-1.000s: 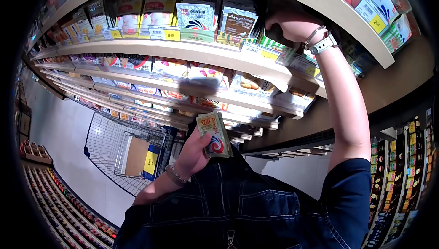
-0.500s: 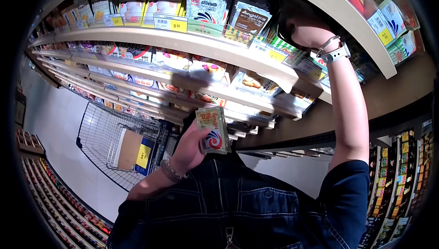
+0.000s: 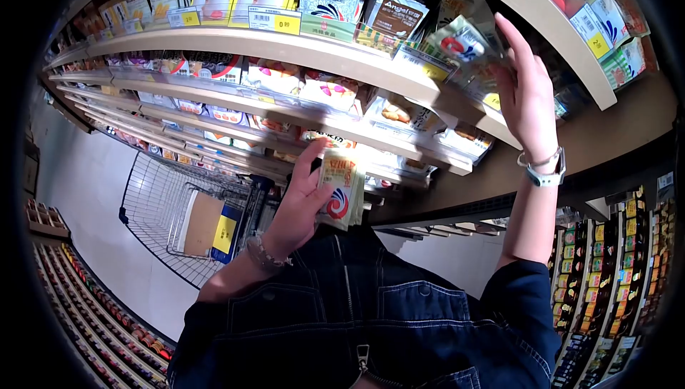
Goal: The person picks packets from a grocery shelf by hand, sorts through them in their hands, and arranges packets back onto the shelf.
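My left hand (image 3: 300,203) is closed around a small stack of flat pale-green Angel packets (image 3: 338,190) with a red and blue swirl, held upright in front of my chest. At the top shelf's front edge, my right hand (image 3: 526,96) grips a similar swirl-printed packet (image 3: 460,44), tilted and partly blurred. The thumb lies near its right edge while the index finger points up; the grip behind the packet is hidden. Beside it on that shelf stand brown Angel packets (image 3: 394,14) and silver-blue packets (image 3: 329,0).
Below are more shelves (image 3: 321,114) of bagged goods, with price tags (image 3: 275,19) along the edges. A wire shopping cart (image 3: 160,210) holding a cardboard piece (image 3: 200,225) stands at left. Stocked racks (image 3: 606,282) line the right side.
My right hand has come out of the top shelf, down and toward me, with a packet at its fingers. My left hand and its packets have shifted slightly right and up.
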`<action>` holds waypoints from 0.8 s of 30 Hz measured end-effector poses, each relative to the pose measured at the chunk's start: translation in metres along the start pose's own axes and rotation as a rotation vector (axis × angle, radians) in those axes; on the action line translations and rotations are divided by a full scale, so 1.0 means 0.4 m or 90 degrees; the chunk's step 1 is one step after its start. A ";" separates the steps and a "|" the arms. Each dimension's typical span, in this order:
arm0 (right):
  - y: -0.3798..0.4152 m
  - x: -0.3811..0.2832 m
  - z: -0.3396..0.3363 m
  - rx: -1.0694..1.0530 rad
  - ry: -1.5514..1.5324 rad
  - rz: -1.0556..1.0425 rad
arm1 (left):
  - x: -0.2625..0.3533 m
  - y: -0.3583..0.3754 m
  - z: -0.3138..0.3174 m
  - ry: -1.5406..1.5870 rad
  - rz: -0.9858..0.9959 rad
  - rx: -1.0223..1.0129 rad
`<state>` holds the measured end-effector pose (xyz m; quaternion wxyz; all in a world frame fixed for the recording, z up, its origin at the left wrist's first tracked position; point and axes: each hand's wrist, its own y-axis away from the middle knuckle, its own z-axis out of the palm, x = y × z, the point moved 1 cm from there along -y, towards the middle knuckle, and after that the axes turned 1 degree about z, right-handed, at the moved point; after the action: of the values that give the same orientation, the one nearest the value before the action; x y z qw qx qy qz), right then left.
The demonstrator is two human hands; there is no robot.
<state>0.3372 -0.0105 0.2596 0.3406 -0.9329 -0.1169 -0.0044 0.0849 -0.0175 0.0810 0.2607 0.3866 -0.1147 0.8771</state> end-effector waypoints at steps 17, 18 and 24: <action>0.148 -0.137 0.074 -0.449 -0.631 -0.078 | -0.022 -0.036 0.029 -0.314 -0.061 -0.235; 0.144 -0.129 0.075 -0.492 -0.636 -0.088 | -0.032 -0.032 0.029 -0.276 -0.103 -0.237; 0.161 -0.112 0.146 -0.383 -0.773 0.057 | -0.055 -0.012 0.060 -0.296 -0.149 -0.245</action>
<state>0.3037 -0.0307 0.1701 -0.0598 -0.8279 -0.2427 0.5021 0.1149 -0.0312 0.0809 0.3949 0.5308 -0.2901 0.6915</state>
